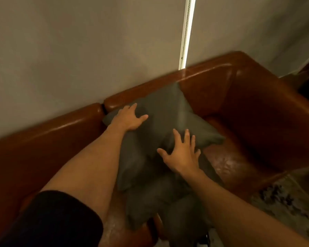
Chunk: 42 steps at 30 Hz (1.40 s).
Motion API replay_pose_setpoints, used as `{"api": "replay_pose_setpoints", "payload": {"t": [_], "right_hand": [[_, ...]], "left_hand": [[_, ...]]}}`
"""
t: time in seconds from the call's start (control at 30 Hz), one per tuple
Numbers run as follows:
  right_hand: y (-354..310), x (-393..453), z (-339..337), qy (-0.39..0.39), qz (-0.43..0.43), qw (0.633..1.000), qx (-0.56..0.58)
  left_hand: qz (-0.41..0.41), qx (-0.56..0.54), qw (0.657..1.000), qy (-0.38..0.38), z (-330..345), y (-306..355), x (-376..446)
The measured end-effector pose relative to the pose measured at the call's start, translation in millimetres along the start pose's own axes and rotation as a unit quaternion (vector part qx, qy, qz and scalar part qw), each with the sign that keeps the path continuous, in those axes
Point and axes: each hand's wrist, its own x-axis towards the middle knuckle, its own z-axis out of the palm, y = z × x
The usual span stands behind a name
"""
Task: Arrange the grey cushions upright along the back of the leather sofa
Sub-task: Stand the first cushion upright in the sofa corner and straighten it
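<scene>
A grey cushion (166, 113) leans tilted against the back of the brown leather sofa (221, 81), near its right corner. My left hand (128, 118) lies flat on the cushion's upper left part, fingers spread. My right hand (182, 154) presses on its lower right edge, fingers apart. Below it lie more grey cushions (150, 202), piled on the seat and partly hidden by my arms. Neither hand is closed around the fabric.
The sofa's right armrest (275, 107) rises beside the cushion, with bare seat leather (227, 163) between them. A grey wall and a bright window strip (185, 32) stand behind the sofa. A patterned rug (284, 202) shows at lower right.
</scene>
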Motion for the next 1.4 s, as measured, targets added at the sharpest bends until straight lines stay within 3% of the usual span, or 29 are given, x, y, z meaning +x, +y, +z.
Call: {"api": "replay_pose_setpoints", "payload": {"t": [0.13, 0.47, 0.83, 1.0, 1.17, 1.4], "right_hand": [[-3, 5, 16, 0.054, 0.057, 0.995, 0.06], [-14, 41, 40, 0.068, 0.087, 0.988, 0.104], [-36, 45, 35, 0.096, -0.023, 0.987, 0.127], [-47, 42, 42, 0.092, -0.084, 0.988, 0.091], [-68, 38, 54, 0.073, -0.18, 0.98, 0.036], [-109, 45, 68, 0.053, -0.312, 0.949, -0.001]], "left_hand": [[-0.004, 0.014, 1.0, -0.018, 0, 6, 13], [-0.024, -0.035, 0.997, -0.066, 10, -3, 43], [-0.041, -0.138, 0.99, -0.011, 6, -14, 9], [-0.075, -0.189, 0.977, 0.069, 8, -35, -14], [-0.175, -0.298, 0.922, 0.176, 8, -61, -44], [-0.278, -0.442, 0.785, 0.333, 15, -113, -96]]}}
